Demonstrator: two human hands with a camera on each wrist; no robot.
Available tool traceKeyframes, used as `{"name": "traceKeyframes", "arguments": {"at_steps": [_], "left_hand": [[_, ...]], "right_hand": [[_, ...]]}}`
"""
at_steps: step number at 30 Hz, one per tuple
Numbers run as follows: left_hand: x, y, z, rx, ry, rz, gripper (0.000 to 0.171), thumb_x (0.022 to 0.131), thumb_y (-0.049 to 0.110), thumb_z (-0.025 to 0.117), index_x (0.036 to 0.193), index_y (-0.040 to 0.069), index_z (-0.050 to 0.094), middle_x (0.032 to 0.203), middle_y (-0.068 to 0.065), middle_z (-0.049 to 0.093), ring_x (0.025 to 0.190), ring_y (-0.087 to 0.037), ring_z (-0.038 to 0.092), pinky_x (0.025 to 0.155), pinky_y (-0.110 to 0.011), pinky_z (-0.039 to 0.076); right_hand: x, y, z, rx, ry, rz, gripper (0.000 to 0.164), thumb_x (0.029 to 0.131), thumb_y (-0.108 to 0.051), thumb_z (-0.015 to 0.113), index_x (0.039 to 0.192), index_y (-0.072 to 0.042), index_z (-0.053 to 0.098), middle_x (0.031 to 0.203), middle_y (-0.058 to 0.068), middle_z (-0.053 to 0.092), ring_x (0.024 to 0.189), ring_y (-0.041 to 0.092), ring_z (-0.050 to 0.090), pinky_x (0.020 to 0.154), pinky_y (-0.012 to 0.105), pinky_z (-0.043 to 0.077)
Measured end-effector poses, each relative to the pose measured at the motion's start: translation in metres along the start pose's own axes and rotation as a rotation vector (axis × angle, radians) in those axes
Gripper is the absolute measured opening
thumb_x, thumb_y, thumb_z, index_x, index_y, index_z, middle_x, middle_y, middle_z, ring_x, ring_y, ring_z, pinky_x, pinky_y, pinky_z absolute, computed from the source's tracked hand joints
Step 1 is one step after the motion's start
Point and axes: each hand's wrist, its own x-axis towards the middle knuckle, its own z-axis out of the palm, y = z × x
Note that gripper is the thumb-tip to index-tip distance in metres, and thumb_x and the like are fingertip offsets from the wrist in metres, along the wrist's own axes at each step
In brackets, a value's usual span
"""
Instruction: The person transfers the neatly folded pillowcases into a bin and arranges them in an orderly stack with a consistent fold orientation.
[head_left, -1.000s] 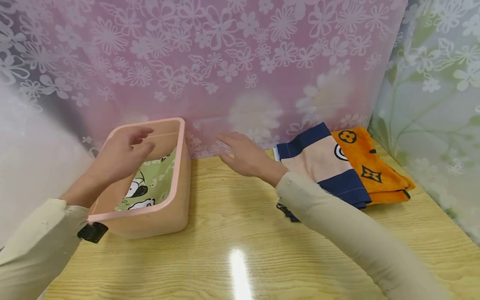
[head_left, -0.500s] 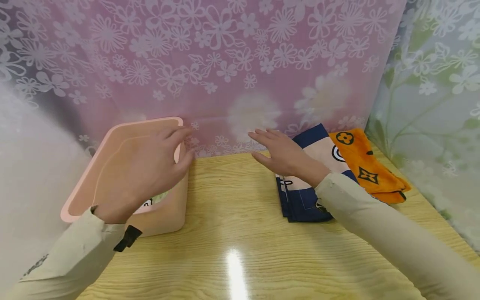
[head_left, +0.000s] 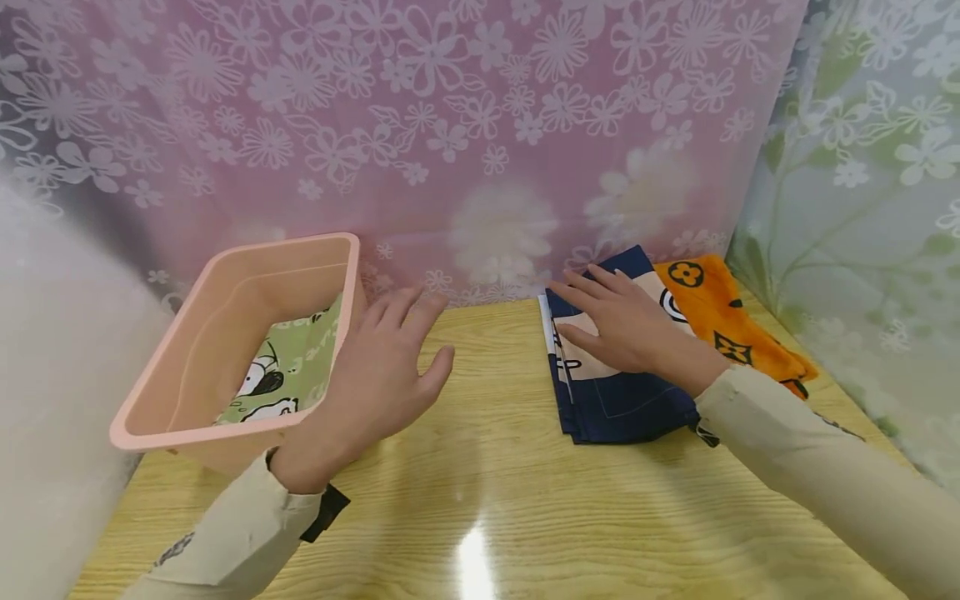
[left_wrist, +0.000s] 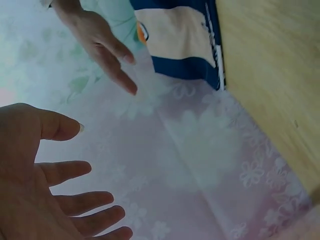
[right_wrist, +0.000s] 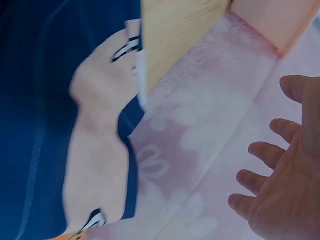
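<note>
My right hand (head_left: 626, 321) is held over a folded navy and cream cloth (head_left: 622, 408) on the right of the table, its fingers spread and holding nothing. In the right wrist view that hand (right_wrist: 282, 165) shows apart from the cloth (right_wrist: 100, 125). My left hand (head_left: 382, 375) is in the air by the right side of a pink plastic bin (head_left: 161, 417), fingers extended, nothing in them. Inside the bin lies a green cloth (head_left: 303, 358) with a black-and-white cartoon print. The left wrist view shows the left hand (left_wrist: 55, 185) with its fingers apart.
An orange cloth (head_left: 757, 342) with dark motifs lies folded beside and partly under the navy and cream one. The wooden table (head_left: 480, 442) meets a pink floral curtain (head_left: 450, 167) at the back and a pale floral curtain (head_left: 862, 250) on the right.
Both hands have moved to the right. The left has come from over the bin to its right side; the right has come from the table's middle to over the navy and cream cloth.
</note>
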Motion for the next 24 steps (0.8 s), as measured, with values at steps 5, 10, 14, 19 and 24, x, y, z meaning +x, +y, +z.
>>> {"name": "traceKeyframes", "arguments": {"at_steps": [5, 10, 14, 19, 24], "left_hand": [[-0.004, 0.003, 0.024, 0.018, -0.089, -0.053, 0.048, 0.092, 0.034, 0.056, 0.135, 0.012, 0.052, 0.142, -0.014, 0.042, 0.123, -0.036, 0.044, 0.096, -0.053, 0.039], [-0.007, 0.006, 0.046, 0.019, -0.150, -0.078, 0.051, 0.094, 0.040, 0.054, 0.138, 0.016, 0.050, 0.146, -0.016, 0.037, 0.130, -0.036, 0.037, 0.102, -0.053, 0.033], [-0.008, 0.004, 0.062, 0.055, -0.165, -0.075, 0.055, 0.093, 0.046, 0.054, 0.140, 0.019, 0.048, 0.147, -0.018, 0.036, 0.133, -0.037, 0.033, 0.105, -0.054, 0.028], [-0.009, 0.001, 0.077, 0.099, -0.232, -0.076, 0.063, 0.092, 0.057, 0.049, 0.145, 0.021, 0.043, 0.150, -0.017, 0.030, 0.135, -0.037, 0.029, 0.106, -0.054, 0.025], [-0.008, -0.004, 0.088, 0.121, -0.236, -0.064, 0.065, 0.092, 0.059, 0.047, 0.145, 0.021, 0.043, 0.151, -0.016, 0.030, 0.136, -0.038, 0.027, 0.107, -0.055, 0.024]], "right_hand": [[-0.013, 0.015, 0.005, -0.022, -0.014, 0.052, 0.064, 0.098, -0.045, 0.048, 0.152, -0.018, 0.027, 0.154, 0.013, 0.025, 0.140, 0.039, 0.015, 0.111, 0.057, 0.009], [-0.024, 0.030, 0.009, -0.008, -0.001, 0.078, 0.063, 0.098, -0.045, 0.048, 0.151, -0.017, 0.029, 0.153, 0.016, 0.026, 0.140, 0.041, 0.014, 0.112, 0.055, 0.004], [-0.033, 0.041, 0.012, -0.014, 0.017, 0.066, 0.062, 0.099, -0.044, 0.048, 0.150, -0.013, 0.032, 0.152, 0.019, 0.028, 0.140, 0.041, 0.016, 0.113, 0.052, 0.005], [-0.042, 0.055, 0.016, -0.028, 0.005, 0.064, 0.061, 0.100, -0.042, 0.046, 0.149, -0.009, 0.033, 0.151, 0.021, 0.028, 0.139, 0.040, 0.019, 0.113, 0.050, 0.006], [-0.046, 0.067, 0.020, -0.062, 0.001, 0.067, 0.062, 0.099, -0.040, 0.048, 0.149, -0.006, 0.032, 0.148, 0.024, 0.032, 0.138, 0.040, 0.024, 0.113, 0.050, 0.010]]}}
